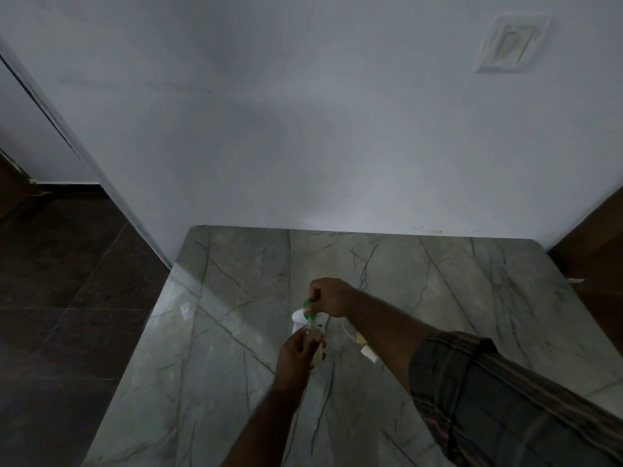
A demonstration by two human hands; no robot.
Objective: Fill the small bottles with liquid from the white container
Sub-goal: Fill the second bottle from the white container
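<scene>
Fingers (315, 293) of right hand (332, 298) pinching green piece (308, 304) over small bottle (309, 329), gripped by left hand (298, 352) just before white container (298, 319); hold bottle upright, keep piece centred on mouth

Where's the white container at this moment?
Head view, lower centre: the white container stands on the marble table, behind the small bottle the left hand grips, beside the right hand pinching a green piece.

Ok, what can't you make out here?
Head view, dim.
Fill level of the small bottle: hidden by the left hand.
Whether the green piece pinched by the right hand is cap or funnel: too small.
Most of the white container: behind the hands.
The pale item by the right forearm: blurred.
</scene>
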